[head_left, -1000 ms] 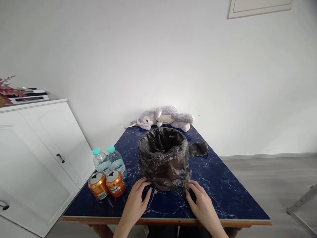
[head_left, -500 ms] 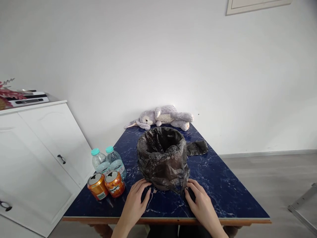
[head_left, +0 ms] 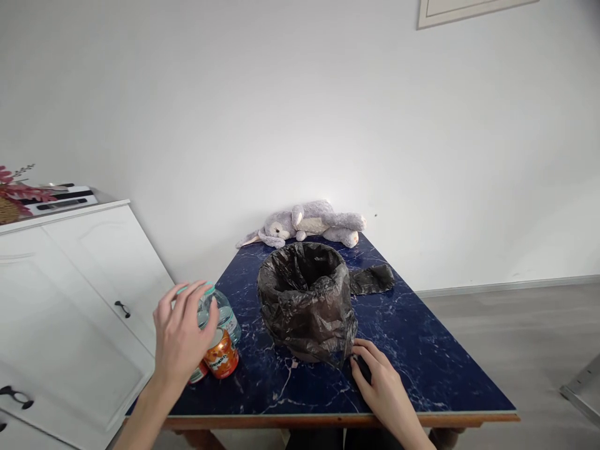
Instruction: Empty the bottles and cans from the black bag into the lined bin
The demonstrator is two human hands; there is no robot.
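Note:
A black plastic bag (head_left: 307, 322) lines a round bin, its edge folded down over the outside. At its lower right, the thumb and fingertips of my right hand (head_left: 379, 381) meet on the bag's loose edge. My left hand (head_left: 185, 334) is raised over the bottles and cans at the left, fingers spread and curved. It hides one bottle and most of one can; whether it touches them I cannot tell. A clear bottle (head_left: 227, 315) with a turquoise cap and an orange drink can (head_left: 221, 356) stand just right of that hand.
The blue marbled table (head_left: 422, 369) has a wooden edge. A plush rabbit (head_left: 307, 222) lies at its far end against the wall. Flat black plastic (head_left: 372, 279) lies right of the bin. A white cabinet (head_left: 79, 312) stands at the left.
My left hand has left the bin's front and moved left and up, over the bottles and cans. My right hand stays at the bag's edge. The view has shifted slightly.

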